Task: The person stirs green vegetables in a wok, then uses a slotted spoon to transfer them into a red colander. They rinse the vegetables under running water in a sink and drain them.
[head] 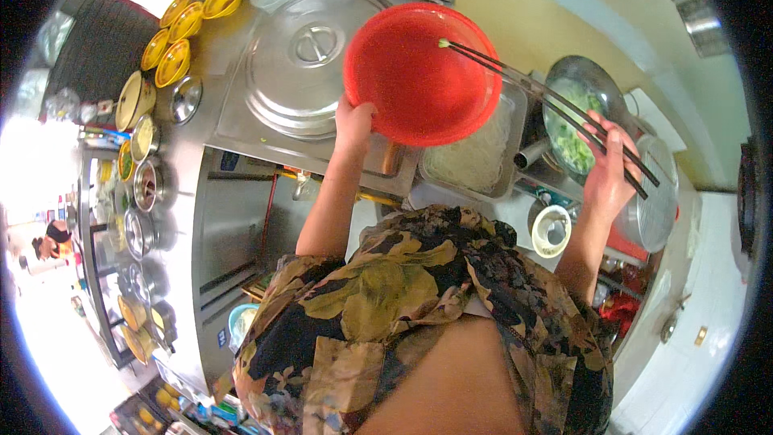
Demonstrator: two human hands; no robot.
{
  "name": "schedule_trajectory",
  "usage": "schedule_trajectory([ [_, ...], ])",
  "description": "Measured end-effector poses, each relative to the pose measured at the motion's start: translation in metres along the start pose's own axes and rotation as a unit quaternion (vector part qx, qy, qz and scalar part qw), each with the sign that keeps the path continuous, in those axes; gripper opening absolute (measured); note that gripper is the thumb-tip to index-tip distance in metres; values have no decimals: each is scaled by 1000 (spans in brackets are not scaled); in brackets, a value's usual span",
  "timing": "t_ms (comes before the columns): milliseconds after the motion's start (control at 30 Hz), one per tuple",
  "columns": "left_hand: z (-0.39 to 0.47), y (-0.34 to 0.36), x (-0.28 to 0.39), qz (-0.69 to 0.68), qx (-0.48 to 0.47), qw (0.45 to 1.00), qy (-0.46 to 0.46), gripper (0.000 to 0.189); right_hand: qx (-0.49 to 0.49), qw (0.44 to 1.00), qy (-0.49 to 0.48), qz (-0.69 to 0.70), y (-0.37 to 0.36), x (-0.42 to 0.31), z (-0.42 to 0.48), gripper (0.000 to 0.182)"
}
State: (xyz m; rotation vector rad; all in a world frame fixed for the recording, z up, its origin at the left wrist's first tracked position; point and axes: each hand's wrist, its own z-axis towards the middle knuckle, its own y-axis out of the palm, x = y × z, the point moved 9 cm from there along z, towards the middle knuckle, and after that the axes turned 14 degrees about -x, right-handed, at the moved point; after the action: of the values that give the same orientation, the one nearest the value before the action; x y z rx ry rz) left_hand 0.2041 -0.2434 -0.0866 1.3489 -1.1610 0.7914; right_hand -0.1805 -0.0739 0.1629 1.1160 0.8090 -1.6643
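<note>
My left hand (356,127) grips the near left rim of a red plastic basin (416,84), tilted above the metal counter beside a large round steel lid (290,72). In my right hand (610,169) is a pair of long dark chopsticks (543,90). Their tips pinch a small pale green piece of vegetable (444,43) over the basin, whose visible inside shows no other food. Below my right hand's chopsticks, a wok (583,66) holds chopped green vegetables (570,127). A rectangular metal tray (513,133) with pale, thin noodle-like strands sits partly under the basin.
Several yellow bowls (172,63) stand at the far left, with steel bowls (142,232) of food along the left counter. A white tub (551,231) is near my right forearm, and a round mesh strainer (652,193) lies behind my right hand. A person (53,241) is far left.
</note>
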Motion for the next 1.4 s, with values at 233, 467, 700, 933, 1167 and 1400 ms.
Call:
schedule_trajectory([
  [233,34,-58,49,-54,100,990,87,50,-3,1000,-30,6,14,-8,12,24],
  [467,77,-71,64,-102,99,987,78,45,0,1000,-25,13,27,-9,9,25],
  [700,99,-78,57,-153,80,983,69,42,35,999,-10,13,16,-9,-10,28],
  [933,117,-94,50,-125,85,988,14,40,89,995,12,31,-14,-1,-36,25],
  [1167,131,-109,55,-53,97,994,-2,40,139,990,-5,24,-57,-5,-52,25],
  [1400,131,-110,74,-12,91,996,2,47,181,983,-26,18,-110,-12,-64,24],
])
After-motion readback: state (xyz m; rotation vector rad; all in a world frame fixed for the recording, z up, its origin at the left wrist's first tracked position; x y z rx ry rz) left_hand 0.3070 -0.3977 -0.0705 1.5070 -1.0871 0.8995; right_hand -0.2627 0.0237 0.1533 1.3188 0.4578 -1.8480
